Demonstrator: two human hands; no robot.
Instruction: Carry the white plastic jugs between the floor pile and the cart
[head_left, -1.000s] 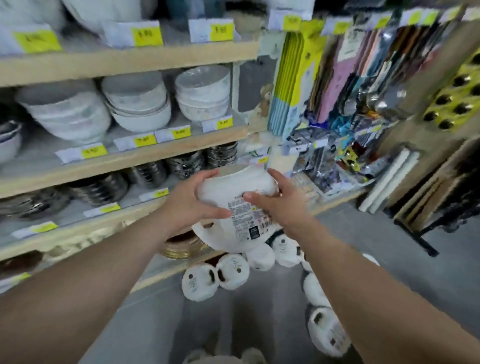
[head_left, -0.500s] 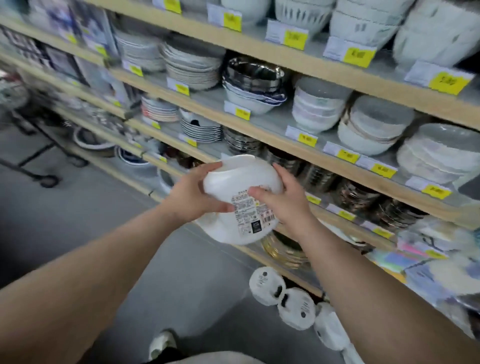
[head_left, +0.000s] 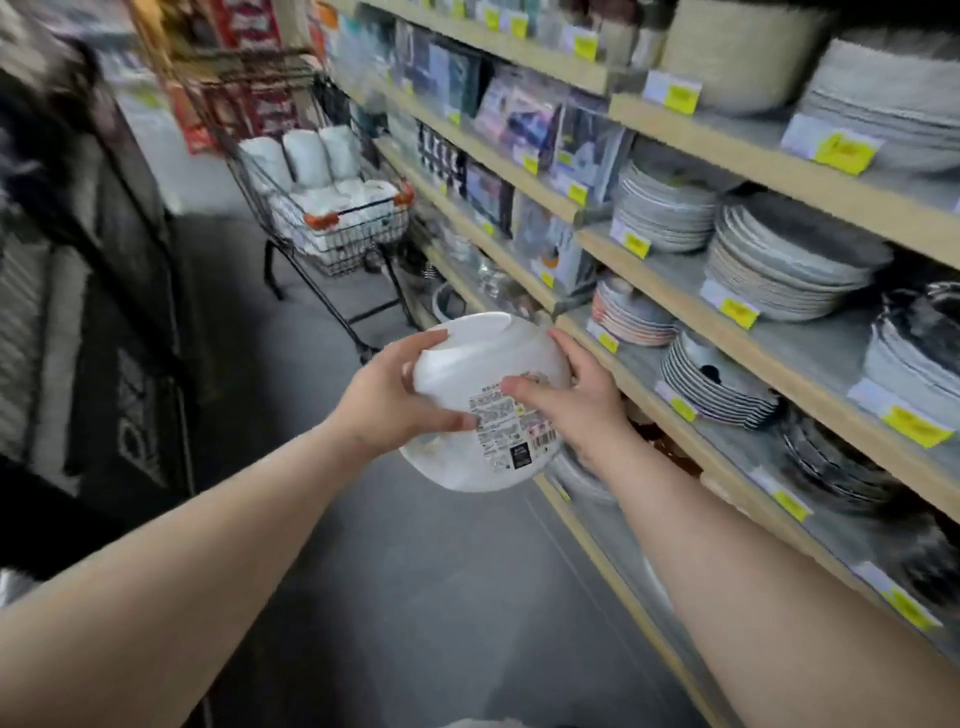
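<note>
A white bowl (head_left: 467, 364) is held upside down in front of me, between both hands, in a shop aisle. A printed label with a barcode (head_left: 506, 428) is stuck on its underside. My left hand (head_left: 389, 400) grips the bowl's left side, thumb across the bottom. My right hand (head_left: 576, 405) grips the right side, its thumb lying over the top of the label. The bowl hangs in the air above the grey floor, just left of the shelving.
Wooden shelves (head_left: 675, 260) on the right carry stacks of plates (head_left: 779, 265) and bowls with yellow price tags. A wire shopping trolley (head_left: 332, 218) loaded with white goods stands further up the aisle. Dark displays (head_left: 104, 291) line the left side.
The view has swung left along the aisle, from the shelf end with white items on the floor to the trolley. Both hands have kept their grip on the bowl.
</note>
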